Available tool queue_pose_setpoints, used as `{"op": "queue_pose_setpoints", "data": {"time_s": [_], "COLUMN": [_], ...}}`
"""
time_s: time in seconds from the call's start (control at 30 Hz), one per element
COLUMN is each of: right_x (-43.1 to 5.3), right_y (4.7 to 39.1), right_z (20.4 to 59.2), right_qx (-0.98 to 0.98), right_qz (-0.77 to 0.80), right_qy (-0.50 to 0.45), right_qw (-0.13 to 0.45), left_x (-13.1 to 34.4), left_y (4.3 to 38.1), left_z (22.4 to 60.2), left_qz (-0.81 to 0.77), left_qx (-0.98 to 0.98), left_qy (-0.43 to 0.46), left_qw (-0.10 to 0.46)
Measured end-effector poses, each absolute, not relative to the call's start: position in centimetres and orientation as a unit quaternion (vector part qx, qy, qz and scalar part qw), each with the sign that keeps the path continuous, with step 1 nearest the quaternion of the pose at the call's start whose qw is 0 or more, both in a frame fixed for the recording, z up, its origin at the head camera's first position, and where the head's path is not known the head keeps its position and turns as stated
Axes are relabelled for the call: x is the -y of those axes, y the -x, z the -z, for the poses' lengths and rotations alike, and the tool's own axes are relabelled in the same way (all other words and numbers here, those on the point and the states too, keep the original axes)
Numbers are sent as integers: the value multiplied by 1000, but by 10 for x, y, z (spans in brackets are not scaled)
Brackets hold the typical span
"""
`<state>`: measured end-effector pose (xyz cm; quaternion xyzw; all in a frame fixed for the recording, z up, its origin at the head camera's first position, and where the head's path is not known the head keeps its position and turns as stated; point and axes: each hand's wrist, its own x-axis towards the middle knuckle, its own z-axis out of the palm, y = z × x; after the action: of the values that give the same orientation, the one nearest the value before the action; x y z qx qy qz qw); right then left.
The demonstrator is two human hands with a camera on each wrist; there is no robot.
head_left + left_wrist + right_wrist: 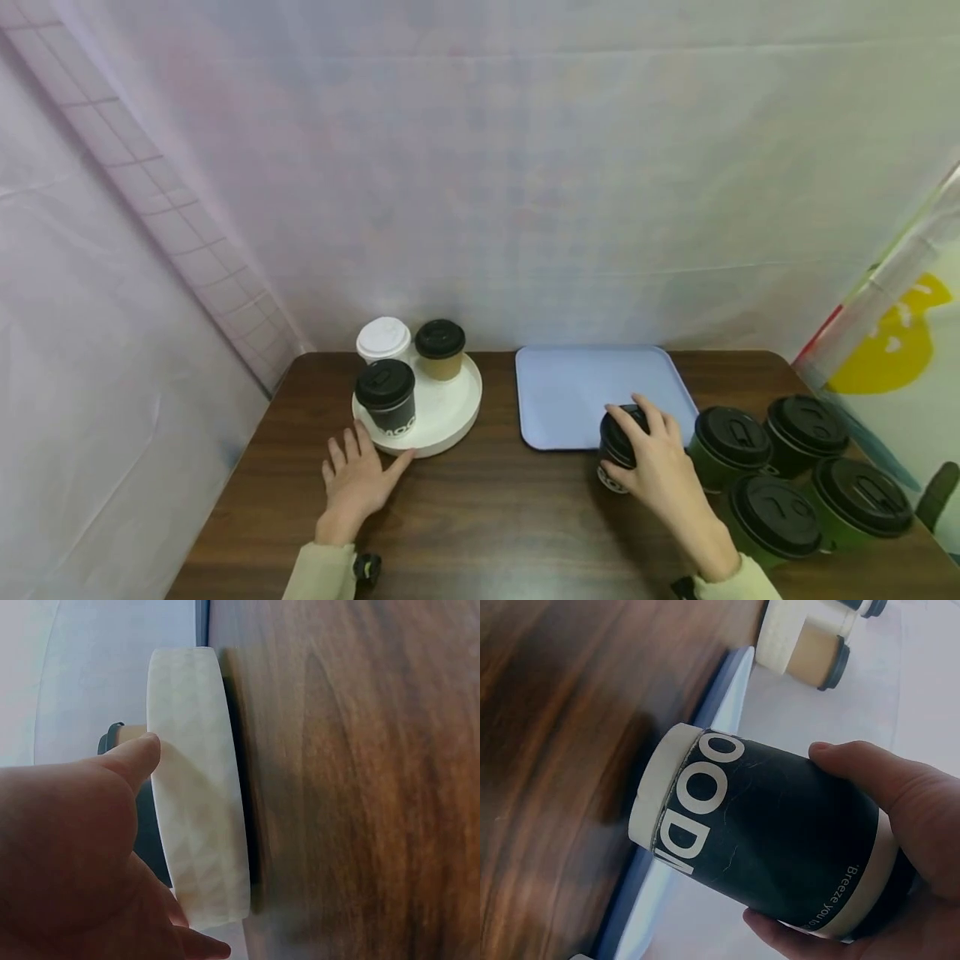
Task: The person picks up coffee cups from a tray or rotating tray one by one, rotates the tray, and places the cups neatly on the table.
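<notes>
My right hand (656,458) grips a black lidded paper cup (780,817) with white lettering, its thumb and fingers around the upper part. In the head view that cup is at the front edge of a light blue rectangular tray (592,392). My left hand (358,483) lies with its fingers spread at the front left rim of a round white tray (442,429). On the round tray stand a dark grey cup (386,400) with a black lid, a white-lidded cup (383,339) and a tan cup (441,354) with a black lid.
Several green and black cups (772,517) with black lids stand together at the table's right, close to my right forearm. The brown wooden table (487,533) meets a pale curtain (525,183) at the back.
</notes>
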<state>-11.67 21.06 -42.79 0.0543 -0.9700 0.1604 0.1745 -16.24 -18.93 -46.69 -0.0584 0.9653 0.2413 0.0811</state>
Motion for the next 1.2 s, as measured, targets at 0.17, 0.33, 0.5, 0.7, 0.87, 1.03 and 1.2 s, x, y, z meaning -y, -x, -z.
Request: {"op": "queue_pose_setpoints", "data": {"time_s": [0.17,0.33,0.5,0.7,0.87,1.03,1.2], "right_x": [-213,-216,-217,-217,-218,-220,-222], "right_y": [116,114,114,115,114,112,111], "right_z": [431,434,436,435,434,433,431], "right_qx": [972,973,971,969,973,976,975], "right_qz": [-163,-163,-168,-161,-147,-151,-154], "right_qy": [-43,-31,-27,-30,-33,-28,-27], "right_qw": [167,163,170,183,177,158,155], "left_x": [190,190,190,189,190,189,188], "left_y": [160,159,159,158,158,159,159], "left_z": [468,469,469,468,468,468,466], "left_qz": [-245,-247,-246,-248,-251,-251,-252], "left_qx": [-964,-963,-964,-963,-962,-963,-963], "left_qy": [60,61,63,64,65,60,59], "left_qw": [82,84,83,82,83,82,76]}}
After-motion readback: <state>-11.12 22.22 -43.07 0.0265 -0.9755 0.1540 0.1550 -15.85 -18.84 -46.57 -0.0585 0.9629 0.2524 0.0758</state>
